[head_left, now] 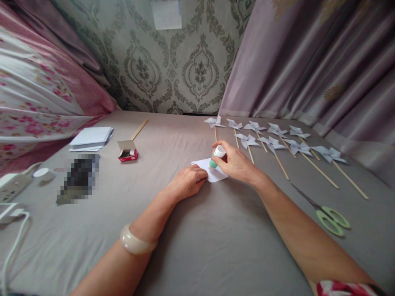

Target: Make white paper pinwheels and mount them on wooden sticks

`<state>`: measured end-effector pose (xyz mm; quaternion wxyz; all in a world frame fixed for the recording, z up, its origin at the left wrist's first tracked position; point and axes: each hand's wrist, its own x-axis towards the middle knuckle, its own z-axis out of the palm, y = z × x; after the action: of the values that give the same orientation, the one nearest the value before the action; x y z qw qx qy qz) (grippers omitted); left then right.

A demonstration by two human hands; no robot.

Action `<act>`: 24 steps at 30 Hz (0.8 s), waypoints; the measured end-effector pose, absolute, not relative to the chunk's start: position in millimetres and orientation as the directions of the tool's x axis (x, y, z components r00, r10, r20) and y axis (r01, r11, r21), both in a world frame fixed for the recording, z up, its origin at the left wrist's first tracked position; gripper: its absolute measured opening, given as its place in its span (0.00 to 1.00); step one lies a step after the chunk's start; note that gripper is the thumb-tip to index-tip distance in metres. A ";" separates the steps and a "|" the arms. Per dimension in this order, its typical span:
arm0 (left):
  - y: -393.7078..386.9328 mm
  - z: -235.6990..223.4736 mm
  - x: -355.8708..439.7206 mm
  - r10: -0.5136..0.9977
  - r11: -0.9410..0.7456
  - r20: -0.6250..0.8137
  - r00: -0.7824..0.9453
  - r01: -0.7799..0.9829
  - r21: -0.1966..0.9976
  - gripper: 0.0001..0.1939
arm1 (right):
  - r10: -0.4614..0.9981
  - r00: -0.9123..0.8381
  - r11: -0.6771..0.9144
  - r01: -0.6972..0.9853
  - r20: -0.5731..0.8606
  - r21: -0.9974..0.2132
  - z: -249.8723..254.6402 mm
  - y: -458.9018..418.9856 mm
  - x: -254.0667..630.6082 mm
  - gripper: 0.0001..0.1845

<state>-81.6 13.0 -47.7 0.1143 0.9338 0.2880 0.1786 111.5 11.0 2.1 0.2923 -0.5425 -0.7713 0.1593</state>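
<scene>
A small white piece of paper (216, 176) lies flat on the cloth in front of me. My left hand (189, 180) has its fingers curled down on the paper's left edge, holding it in place. Upright in my right hand (236, 161) is a green and white glue stick (212, 163). Its lower end meets the paper or hovers just over it; the exact contact is hard to see. Thumb and fingers wrap round the tube.
Several white paper pinwheels (271, 144) on wooden sticks lie at the right, with green-handled scissors (331, 220) nearer me. Leftward are stacked paper (92, 137), wooden sticks (140, 128), a small open red box (128, 155), a blurred-out dark object (80, 176) and a power strip (14, 187).
</scene>
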 end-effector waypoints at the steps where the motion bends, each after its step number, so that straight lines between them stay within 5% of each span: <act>1: 13.1 -48.0 -81.7 0.579 -0.808 0.270 0.769 0.498 0.316 0.12 | 0.927 -0.258 0.368 0.758 0.271 -0.539 3.3 11.3 109.8 0.19; 14: 12.8 -48.1 -80.7 0.603 -0.790 0.262 0.754 0.517 0.330 0.11 | 0.905 -0.370 0.426 0.770 0.211 -0.475 6.8 14.5 100.7 0.20; 24: 13.7 -49.1 -81.2 0.600 -0.791 0.280 0.750 0.503 0.349 0.10 | 0.934 -0.272 0.341 0.871 0.231 -0.354 7.1 15.0 95.2 0.16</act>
<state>-81.2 13.7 -49.1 0.1267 0.9267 0.2974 0.1916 95.2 15.0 7.1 0.2017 -0.5688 -0.7935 0.0785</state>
